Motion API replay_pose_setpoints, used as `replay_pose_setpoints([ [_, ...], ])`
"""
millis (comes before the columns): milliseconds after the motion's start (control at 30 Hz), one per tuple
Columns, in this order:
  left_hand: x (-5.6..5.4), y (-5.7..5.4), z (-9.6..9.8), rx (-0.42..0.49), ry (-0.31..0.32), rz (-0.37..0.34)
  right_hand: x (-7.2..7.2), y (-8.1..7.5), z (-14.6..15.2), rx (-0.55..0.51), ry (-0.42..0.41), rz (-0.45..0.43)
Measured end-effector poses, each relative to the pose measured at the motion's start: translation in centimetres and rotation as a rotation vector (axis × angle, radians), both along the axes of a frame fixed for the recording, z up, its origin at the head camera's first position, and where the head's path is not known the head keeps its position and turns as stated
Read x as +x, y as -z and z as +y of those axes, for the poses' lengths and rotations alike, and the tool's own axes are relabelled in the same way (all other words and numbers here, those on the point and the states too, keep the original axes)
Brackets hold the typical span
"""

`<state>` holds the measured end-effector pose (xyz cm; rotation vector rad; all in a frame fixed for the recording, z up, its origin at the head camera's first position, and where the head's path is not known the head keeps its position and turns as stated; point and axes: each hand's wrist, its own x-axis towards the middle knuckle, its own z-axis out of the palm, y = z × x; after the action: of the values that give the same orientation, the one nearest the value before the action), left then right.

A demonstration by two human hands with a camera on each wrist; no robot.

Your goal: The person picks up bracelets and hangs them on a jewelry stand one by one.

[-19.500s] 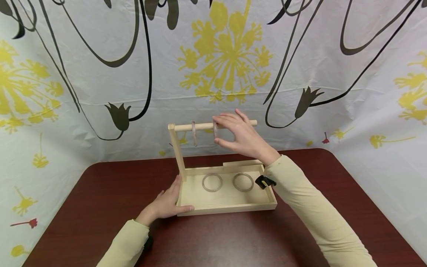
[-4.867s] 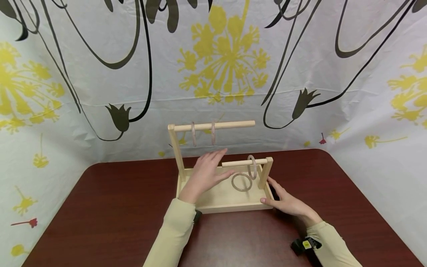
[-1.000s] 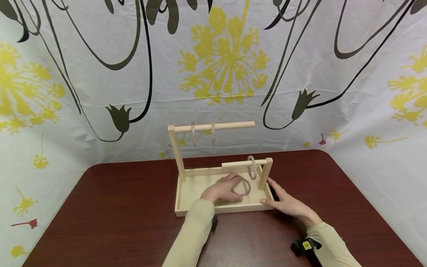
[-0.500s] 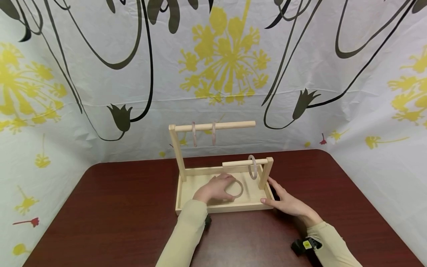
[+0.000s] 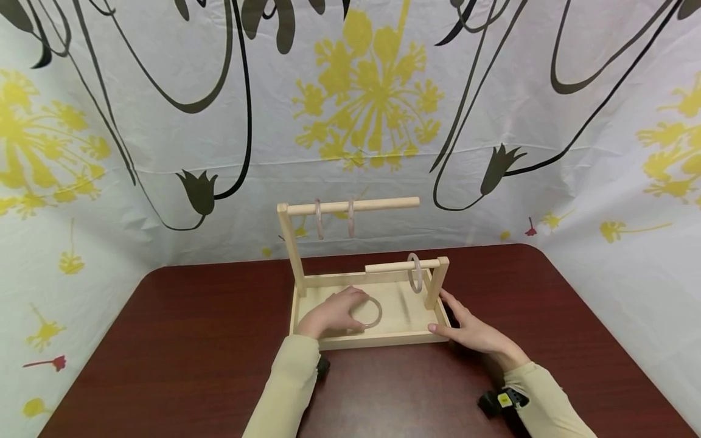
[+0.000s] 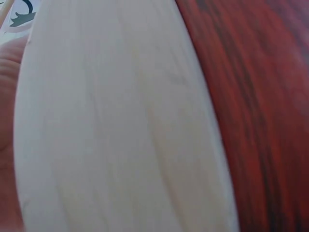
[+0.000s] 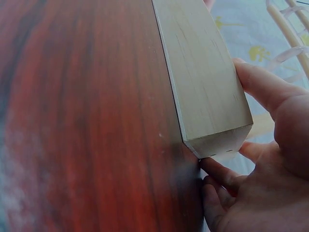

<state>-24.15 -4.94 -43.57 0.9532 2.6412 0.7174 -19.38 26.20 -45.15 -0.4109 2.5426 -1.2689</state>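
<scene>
In the head view my left hand point(image 5: 334, 311) is inside the tray of a wooden bangle stand point(image 5: 383, 342). Its fingers and thumb grip the left side of a pale translucent bangle point(image 5: 380, 311) lying close to the tray floor. My right hand point(image 5: 477, 331) holds the stand's right end, thumb at the front corner and fingers along the end wall. In the right wrist view, the right thumb point(image 7: 263, 82) touches the wooden wall's edge. Two bangles, a left one point(image 5: 319, 220) and a right one point(image 5: 352, 219), hang from the tall bar. Another bangle point(image 5: 418, 274) hangs from the short bar.
The tall post point(image 5: 291, 246) rises at the tray's left end, with its bar point(image 5: 386, 203) reaching right. A shorter post point(image 5: 436, 283) stands at the right, its bar point(image 5: 383, 267) pointing left. The dark red table point(image 5: 181, 340) ends before a patterned cloth point(image 5: 263, 121).
My left hand has come down into the tray, grasped the bangle lying there and moved it left. The right hand and the hanging bangles have stayed put over the last second.
</scene>
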Motion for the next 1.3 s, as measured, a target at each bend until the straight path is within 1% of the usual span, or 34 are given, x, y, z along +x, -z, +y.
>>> replay_pose_setpoints([
  [133,0.3,0.0,-0.5,0.024,-0.004,-0.001,0.0,0.1,0.1,-0.003,-0.002,-0.013],
  [300,0.8,0.6,-0.9,0.041,-0.018,0.002,0.3,0.3,0.2,-0.006,-0.011,-0.036],
  [367,0.9,0.7,-0.9,0.044,-0.023,0.019,0.3,0.3,0.1,-0.002,-0.019,-0.032],
  [567,0.9,0.6,-0.7,0.061,-0.047,0.07,0.1,0.2,0.0,-0.016,-0.014,-0.02],
  [733,1.1,0.6,-0.8,0.055,-0.061,0.064,0.0,0.2,0.0,-0.012,-0.025,-0.02],
  [933,1.0,0.6,-0.8,0.074,-0.037,0.078,-0.1,0.0,0.2,-0.001,-0.007,-0.015],
  [1067,0.8,0.6,-0.7,0.06,-0.032,0.077,-0.2,0.1,0.2,0.018,-0.005,-0.01],
  [1300,0.8,0.7,-0.4,0.052,-0.051,0.081,-0.1,0.0,0.2,0.021,-0.005,-0.006],
])
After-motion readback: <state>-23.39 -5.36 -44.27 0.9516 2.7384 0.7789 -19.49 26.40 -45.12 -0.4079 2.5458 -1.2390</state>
